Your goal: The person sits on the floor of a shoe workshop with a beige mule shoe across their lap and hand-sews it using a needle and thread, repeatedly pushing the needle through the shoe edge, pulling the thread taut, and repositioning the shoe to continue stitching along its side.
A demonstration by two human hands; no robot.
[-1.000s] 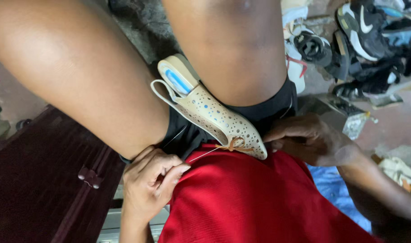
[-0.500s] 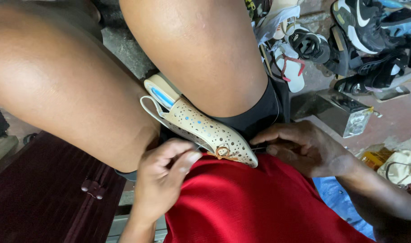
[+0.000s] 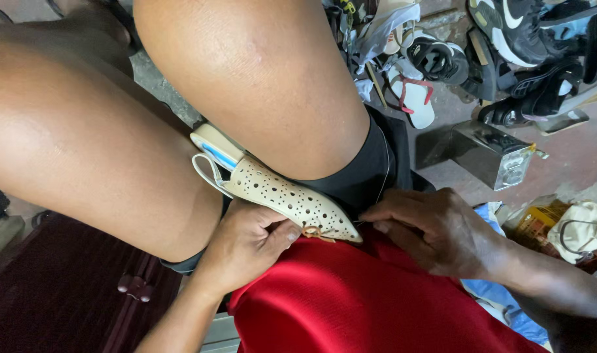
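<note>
Fingers of left hand pinch perforated cream pointed shoe; right hand alongside.

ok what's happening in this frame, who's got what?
A seated person grips a cream perforated pointed-toe shoe wedged between their thighs. The left hand steadies its side near the toe, thumb beside a small tan bow. The right hand pinches at the toe tip; what its fingers hold is too small to tell. A pile of shoes lies on the floor beyond.

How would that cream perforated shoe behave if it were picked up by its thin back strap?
The cream shoe is probably light: slim, full of punched holes. Its strap looks thin and would likely flop. The pointed toe seems stiffer, keeping shape against the left hand.
</note>
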